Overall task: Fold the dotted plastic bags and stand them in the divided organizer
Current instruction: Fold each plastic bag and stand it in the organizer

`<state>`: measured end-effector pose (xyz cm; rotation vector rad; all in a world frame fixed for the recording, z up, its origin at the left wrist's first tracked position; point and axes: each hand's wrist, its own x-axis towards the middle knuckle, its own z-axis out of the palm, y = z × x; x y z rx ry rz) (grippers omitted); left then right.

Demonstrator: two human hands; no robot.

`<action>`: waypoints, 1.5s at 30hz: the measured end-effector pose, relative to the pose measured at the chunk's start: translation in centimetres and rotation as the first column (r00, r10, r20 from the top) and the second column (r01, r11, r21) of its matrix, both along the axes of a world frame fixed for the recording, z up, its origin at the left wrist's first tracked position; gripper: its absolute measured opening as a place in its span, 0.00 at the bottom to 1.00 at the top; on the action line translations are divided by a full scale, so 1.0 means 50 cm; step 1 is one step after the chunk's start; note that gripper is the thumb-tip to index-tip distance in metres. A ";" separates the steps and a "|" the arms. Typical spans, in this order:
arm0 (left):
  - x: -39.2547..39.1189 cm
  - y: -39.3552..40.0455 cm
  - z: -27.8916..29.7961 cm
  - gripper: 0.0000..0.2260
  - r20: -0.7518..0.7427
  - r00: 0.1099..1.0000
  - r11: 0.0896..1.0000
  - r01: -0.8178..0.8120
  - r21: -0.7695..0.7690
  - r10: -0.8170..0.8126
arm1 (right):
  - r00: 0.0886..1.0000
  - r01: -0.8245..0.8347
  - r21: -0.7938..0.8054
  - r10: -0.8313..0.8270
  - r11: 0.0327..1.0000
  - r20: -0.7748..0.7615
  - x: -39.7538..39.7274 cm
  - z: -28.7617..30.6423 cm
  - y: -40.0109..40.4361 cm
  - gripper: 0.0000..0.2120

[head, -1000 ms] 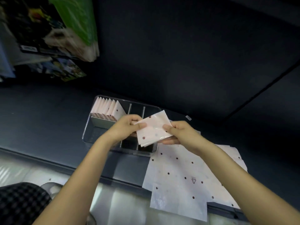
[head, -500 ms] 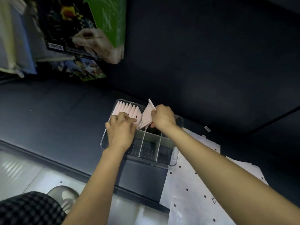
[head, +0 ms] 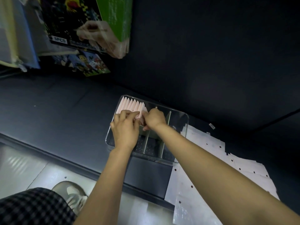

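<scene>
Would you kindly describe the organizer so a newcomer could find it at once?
On the dark tabletop, left of the flat dotted bags, sits the clear organizer. Unlike everything nearby, it has upright dividers and a row of folded pink bags standing in its far-left compartment.
</scene>
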<state>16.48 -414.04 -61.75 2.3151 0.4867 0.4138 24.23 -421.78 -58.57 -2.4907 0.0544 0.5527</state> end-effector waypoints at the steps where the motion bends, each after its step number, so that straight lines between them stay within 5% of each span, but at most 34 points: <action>1: -0.003 -0.002 0.000 0.12 0.014 1.000 1.000 0.014 0.018 -0.014 | 1.000 0.003 0.019 -0.004 1.000 0.023 -0.004 0.001 -0.006 0.17; 7: -0.019 -0.044 0.012 0.11 0.021 0.996 0.994 0.080 0.073 -0.082 | 0.951 -0.113 0.233 0.038 0.966 0.307 -0.079 0.032 -0.154 0.09; 11: -0.044 -0.149 0.027 0.08 0.131 0.932 0.941 0.337 0.025 -0.337 | 0.938 -0.138 0.155 0.079 0.978 0.337 -0.173 0.009 -0.356 0.09; 16: -0.135 -0.295 -0.028 0.08 -0.089 0.664 0.670 0.737 -0.094 -0.743 | 0.985 0.047 0.086 -0.060 0.995 0.163 -0.331 -0.079 -0.573 0.14; 21: -0.232 -0.324 -0.116 0.41 -0.466 0.281 0.294 0.955 0.046 -0.839 | 0.898 -0.409 -0.249 0.436 0.878 0.062 -0.454 -0.159 -0.688 0.41; 25: -0.267 -0.314 -0.141 0.43 -0.587 0.269 0.157 0.959 0.235 -0.764 | 0.788 -0.528 -0.410 0.609 0.744 0.090 -0.475 -0.191 -0.716 0.41; 28: -0.262 -0.306 -0.130 0.28 -0.534 0.277 0.202 0.960 0.196 -0.799 | 0.790 -0.547 -0.334 0.605 0.768 0.097 -0.466 -0.183 -0.728 0.36; 32: -0.238 -0.310 -0.068 0.11 -0.493 0.295 0.394 0.912 -0.110 -0.819 | 0.859 -0.505 -0.136 0.512 0.852 0.019 -0.443 -0.125 -0.745 0.21; 38: -0.178 -0.328 0.025 0.09 -0.325 0.485 0.583 0.658 -0.476 -0.812 | 0.936 -0.338 0.128 0.347 0.933 -0.061 -0.359 0.007 -0.748 0.12; 42: -0.169 -0.351 0.040 0.16 -0.084 0.820 0.816 0.545 -0.192 -0.567 | 0.987 -0.158 0.132 0.155 0.978 0.034 -0.262 0.021 -0.729 0.03; 45: -0.182 -0.372 0.027 0.19 0.085 0.825 0.828 0.552 0.094 -0.559 | 0.993 -0.113 0.041 0.112 0.993 0.038 -0.188 -0.010 -0.706 0.08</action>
